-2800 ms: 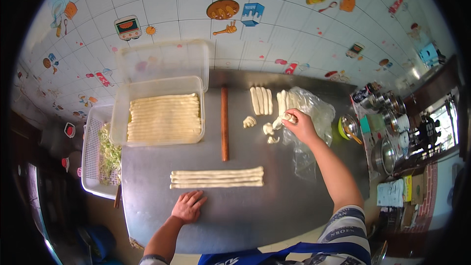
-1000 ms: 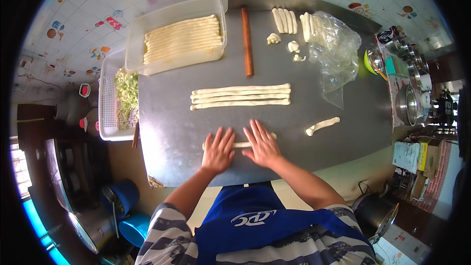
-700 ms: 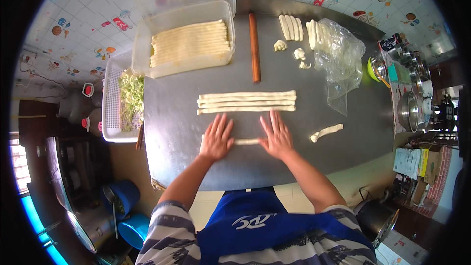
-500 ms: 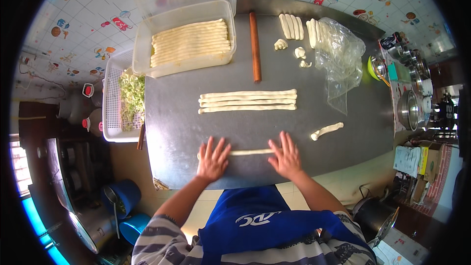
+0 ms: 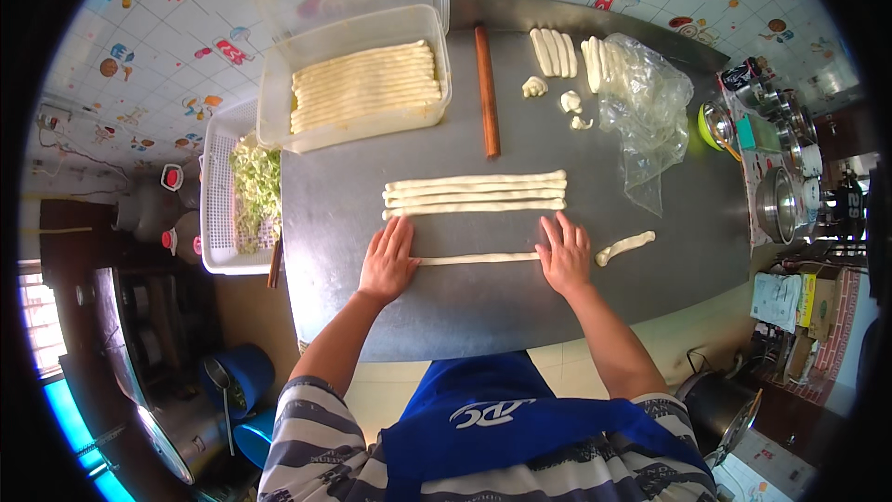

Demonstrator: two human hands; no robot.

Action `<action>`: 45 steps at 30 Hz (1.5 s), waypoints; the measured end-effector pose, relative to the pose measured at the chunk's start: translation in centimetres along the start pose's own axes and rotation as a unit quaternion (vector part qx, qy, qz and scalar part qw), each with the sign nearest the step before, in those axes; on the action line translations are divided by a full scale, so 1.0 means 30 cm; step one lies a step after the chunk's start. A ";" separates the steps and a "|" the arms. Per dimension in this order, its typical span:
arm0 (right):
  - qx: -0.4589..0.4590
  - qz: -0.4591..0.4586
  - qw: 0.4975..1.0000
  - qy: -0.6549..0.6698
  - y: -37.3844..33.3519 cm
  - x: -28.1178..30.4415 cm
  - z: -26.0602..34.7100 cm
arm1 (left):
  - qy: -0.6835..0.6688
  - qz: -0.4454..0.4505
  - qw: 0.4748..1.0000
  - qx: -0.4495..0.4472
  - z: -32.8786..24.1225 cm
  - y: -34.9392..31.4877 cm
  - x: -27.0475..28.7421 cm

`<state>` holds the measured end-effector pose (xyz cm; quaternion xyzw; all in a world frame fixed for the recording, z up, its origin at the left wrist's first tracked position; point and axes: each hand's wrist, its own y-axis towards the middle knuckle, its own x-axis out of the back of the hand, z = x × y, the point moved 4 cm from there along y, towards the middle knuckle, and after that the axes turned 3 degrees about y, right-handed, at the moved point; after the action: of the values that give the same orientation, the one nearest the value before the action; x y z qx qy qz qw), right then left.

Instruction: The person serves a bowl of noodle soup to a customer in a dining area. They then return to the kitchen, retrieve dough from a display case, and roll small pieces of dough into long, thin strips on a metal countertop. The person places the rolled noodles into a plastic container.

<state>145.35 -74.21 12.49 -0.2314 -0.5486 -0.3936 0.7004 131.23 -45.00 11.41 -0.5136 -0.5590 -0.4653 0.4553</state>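
Note:
A thin dough rope (image 5: 478,258) lies crosswise on the metal table. My left hand (image 5: 388,260) rests flat over its left end, fingers stretched out, palm down. Over the right end my right hand (image 5: 565,254) lies the same way, fingers a little apart. Both ends of the rope are hidden under the hands. Just beyond the fingertips, several finished-looking dough ropes (image 5: 474,191) lie side by side. A short, thicker dough strip (image 5: 624,248) sits to the right of my right hand.
A wooden rolling pin (image 5: 488,93) lies beyond the ropes. At back left, a plastic box (image 5: 353,135) holds many dough strips; a white basket (image 5: 218,214) with chopped greens stands beside it. Back right are dough pieces (image 5: 554,53), a clear plastic bag (image 5: 641,121) and a green bowl (image 5: 714,125).
Both hands have moved forward, away from my body, and farther apart. The thin rope has rolled forward with them, nearer the row of ropes, and more of it shows between the hands.

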 end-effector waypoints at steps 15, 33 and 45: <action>0.020 -0.027 0.996 0.083 0.117 0.110 -0.147 | -0.049 -0.091 0.991 0.079 0.163 0.108 -0.005; -0.127 -0.197 0.847 0.477 -0.057 0.209 -0.172 | -0.151 -0.093 0.954 0.240 0.158 -0.135 0.049; -0.140 -0.066 0.893 0.423 -0.174 -0.115 0.089 | -0.027 -0.030 0.999 0.000 -0.360 0.159 -0.086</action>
<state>139.27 -74.22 9.43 -0.1015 -0.1536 -0.5721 0.7992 136.48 -55.86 10.77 -0.5095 -0.5860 -0.4647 0.4255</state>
